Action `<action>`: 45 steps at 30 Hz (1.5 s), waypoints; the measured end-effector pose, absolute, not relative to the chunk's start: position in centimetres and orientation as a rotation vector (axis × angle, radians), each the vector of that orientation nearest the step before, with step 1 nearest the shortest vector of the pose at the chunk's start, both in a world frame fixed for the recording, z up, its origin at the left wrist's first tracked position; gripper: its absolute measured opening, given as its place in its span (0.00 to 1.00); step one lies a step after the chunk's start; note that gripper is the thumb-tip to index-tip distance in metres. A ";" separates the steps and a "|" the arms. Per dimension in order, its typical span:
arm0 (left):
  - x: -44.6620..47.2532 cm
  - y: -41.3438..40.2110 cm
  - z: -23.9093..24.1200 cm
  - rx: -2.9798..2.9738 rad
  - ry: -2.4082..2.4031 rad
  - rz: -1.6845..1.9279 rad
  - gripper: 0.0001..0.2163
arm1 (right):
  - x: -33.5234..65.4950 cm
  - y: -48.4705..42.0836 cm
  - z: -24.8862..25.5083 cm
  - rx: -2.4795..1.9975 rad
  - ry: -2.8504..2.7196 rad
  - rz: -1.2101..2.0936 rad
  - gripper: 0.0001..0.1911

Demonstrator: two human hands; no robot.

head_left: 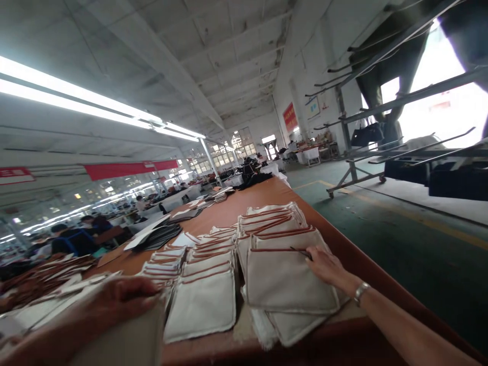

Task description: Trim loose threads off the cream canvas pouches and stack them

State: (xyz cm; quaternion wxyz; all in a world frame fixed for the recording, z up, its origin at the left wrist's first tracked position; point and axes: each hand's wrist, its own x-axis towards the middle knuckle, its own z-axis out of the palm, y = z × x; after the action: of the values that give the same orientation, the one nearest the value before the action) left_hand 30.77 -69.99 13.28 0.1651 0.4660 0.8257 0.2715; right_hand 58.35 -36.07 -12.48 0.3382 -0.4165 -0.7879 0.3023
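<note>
My right hand rests on the top right corner of a cream fabric pouch with a brown trimmed edge, pinching a thin dark tool at its rim. That pouch tops a stack of like pieces. My left hand lies blurred at the lower left, fingers pressed on a pale fabric piece near the table's front edge. Between the hands lie overlapping rows of smaller cream pouches.
A long brown worktable runs away from me, carrying dark pieces and more stacks. Seated people work at far left. A metal rack on wheels stands on the green floor to the right.
</note>
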 end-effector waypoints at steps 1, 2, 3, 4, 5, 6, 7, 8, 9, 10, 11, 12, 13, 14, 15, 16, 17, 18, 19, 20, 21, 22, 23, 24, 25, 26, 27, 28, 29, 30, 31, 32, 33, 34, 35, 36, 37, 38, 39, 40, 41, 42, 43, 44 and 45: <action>31.5 -70.3 12.8 1.331 2.212 0.711 0.20 | 58.7 -36.8 -11.3 -1.059 -2.045 0.819 0.10; 32.3 -70.5 12.0 1.336 2.074 0.633 0.17 | 59.0 -37.8 -10.0 -1.029 -2.031 0.855 0.10; 33.2 -70.4 10.9 1.318 1.970 0.644 0.15 | 59.3 -39.1 -8.7 -0.994 -2.012 0.899 0.12; 34.1 -70.1 9.6 1.299 1.842 0.686 0.14 | 59.6 -40.6 -7.4 -0.953 -1.995 0.955 0.14; 35.1 -69.8 8.3 1.290 1.700 0.707 0.15 | 59.9 -42.5 -6.1 -0.905 -1.985 1.024 0.16; 36.1 -69.5 6.8 1.297 1.622 0.718 0.16 | 60.1 -44.7 -5.0 -0.853 -1.982 1.100 0.18; 37.1 -69.2 5.4 1.310 1.548 0.719 0.17 | 60.2 -47.0 -4.0 -0.797 -1.989 1.179 0.19; 38.1 -69.0 4.1 1.326 1.484 0.720 0.18 | 60.2 -49.4 -3.3 -0.743 -1.996 1.252 0.18; 39.1 -68.9 2.9 1.335 1.432 0.732 0.19 | 60.1 -51.7 -2.8 -0.703 -1.999 1.317 0.18; 39.9 -68.9 1.9 1.331 1.380 0.761 0.19 | 60.0 -53.7 -2.6 -0.647 -1.983 1.427 0.19; 40.5 -69.0 1.0 1.316 1.331 0.816 0.19 | 59.8 -55.4 -2.6 -0.559 -1.937 1.605 0.19; 41.0 -69.2 0.3 1.288 1.291 0.889 0.20 | 59.6 -56.7 -2.8 -0.488 -1.888 1.740 0.20; 41.3 -69.4 -0.3 1.252 1.260 0.958 0.19 | 59.5 -57.6 -3.1 -0.416 -1.842 1.874 0.20; 41.5 -69.6 -0.8 1.217 1.236 1.009 0.20 | 59.5 -58.2 -3.5 -0.360 -1.806 1.979 0.19; 41.4 -69.8 -1.2 1.195 1.217 1.022 0.20 | 59.5 -58.4 -3.9 -0.332 -1.791 2.043 0.18; 41.2 -69.8 -1.5 1.185 1.203 1.003 0.20 | 59.5 -58.5 -4.2 -0.318 -1.798 2.080 0.17; 40.9 -69.8 -1.7 1.188 1.193 0.957 0.21 | 59.5 -58.4 -4.5 -0.313 -1.820 2.086 0.15; 40.4 -69.6 -1.9 1.203 1.180 0.901 0.21 | 59.4 -58.3 -4.6 -0.312 -1.855 2.065 0.14; 39.9 -69.4 -2.1 1.228 1.171 0.858 0.22 | 59.3 -58.1 -4.7 -0.319 -1.905 2.020 0.14; 39.5 -69.1 -2.3 1.256 1.169 0.831 0.22 | 59.1 -57.9 -4.7 -0.334 -1.965 1.962 0.13; 39.0 -68.8 -2.5 1.283 1.174 0.817 0.22 | 58.9 -57.8 -4.6 -0.352 -2.026 1.907 0.11; 38.6 -68.4 -2.7 1.304 1.180 0.811 0.22 | 58.5 -57.6 -4.5 -0.375 -2.078 1.861 0.10; 38.2 -68.1 -2.9 1.320 1.184 0.801 0.21 | 58.1 -57.4 -4.4 -0.399 -2.120 1.833 0.08; 37.9 -67.7 -3.0 1.332 1.188 0.792 0.20 | 57.7 -57.3 -4.3 -0.423 -2.155 1.818 0.07; 37.7 -67.4 -3.2 1.344 1.192 0.783 0.19 | 57.3 -57.1 -4.3 -0.444 -2.186 1.807 0.06; 37.5 -67.1 -3.3 1.365 1.202 0.776 0.18 | 56.8 -56.9 -4.3 -0.464 -2.215 1.792 0.06; 37.3 -66.7 -3.4 1.407 1.227 0.765 0.17 | 56.4 -56.6 -4.4 -0.491 -2.250 1.752 0.05; 37.1 -66.4 -3.6 1.479 1.262 0.752 0.15 | 56.1 -56.4 -4.5 -0.520 -2.291 1.696 0.04; 37.0 -66.1 -4.0 1.581 1.299 0.739 0.14 | 55.7 -56.1 -4.8 -0.543 -2.335 1.629 0.03; 36.8 -65.8 -4.4 1.701 1.331 0.724 0.13 | 55.4 -55.7 -5.0 -0.556 -2.374 1.561 0.03; 36.6 -65.5 -5.0 1.824 1.358 0.713 0.12 | 55.1 -55.3 -5.3 -0.556 -2.407 1.506 0.02; 36.4 -65.2 -5.7 1.936 1.387 0.712 0.11 | 54.9 -54.9 -5.6 -0.542 -2.435 1.467 0.02; 36.2 -65.0 -6.5 2.027 1.422 0.722 0.12 | 54.6 -54.5 -5.8 -0.520 -2.460 1.438 0.02; 36.0 -64.7 -7.2 2.093 1.466 0.735 0.12 | 54.4 -54.1 -6.0 -0.490 -2.486 1.419 0.02; 35.8 -64.6 -7.8 2.129 1.511 0.740 0.13 | 54.2 -53.7 -6.2 -0.459 -2.511 1.395 0.03; 35.6 -64.4 -8.3 2.135 1.541 0.744 0.13 | 54.1 -53.4 -6.3 -0.432 -2.530 1.369 0.03; 35.5 -64.3 -8.6 2.105 1.548 0.751 0.12 | 53.9 -53.1 -6.4 -0.418 -2.531 1.362 0.04; 35.3 -64.2 -8.6 2.037 1.534 0.760 0.12 | 53.7 -52.9 -6.4 -0.427 -2.504 1.397 0.03; 35.1 -64.1 -8.5 1.932 1.509 0.775 0.12 | 53.6 -52.7 -6.4 -0.461 -2.439 1.492 0.03; 35.0 -64.0 -8.2 1.808 1.474 0.785 0.14 | 53.4 -52.6 -6.4 -0.518 -2.340 1.640 0.02; 34.9 -63.9 -7.9 1.687 1.439 0.803 0.15 | 53.3 -52.4 -6.3 -0.590 -2.216 1.817 0.02; 34.7 -63.9 -7.5 1.587 1.405 0.827 0.15 | 53.2 -52.3 -6.3 -0.661 -2.083 1.992 0.04; 34.7 -63.8 -7.2 1.520 1.373 0.852 0.14 | 53.1 -52.2 -6.3 -0.722 -1.959 2.131 0.05; 34.6 -63.7 -6.9 1.488 1.352 0.881 0.13 | 53.0 -52.2 -6.4 -0.766 -1.866 2.219 0.06; 34.6 -63.6 -6.7 1.488 1.348 0.912 0.11 | 53.0 -52.2 -6.4 -0.791 -1.806 2.264 0.07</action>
State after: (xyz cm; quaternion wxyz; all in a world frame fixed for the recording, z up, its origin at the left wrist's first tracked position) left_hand 34.63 -63.65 -6.65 0.4514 0.6020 0.5454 0.3692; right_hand 52.96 -52.15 -6.39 0.0693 -0.2628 -0.6001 0.7523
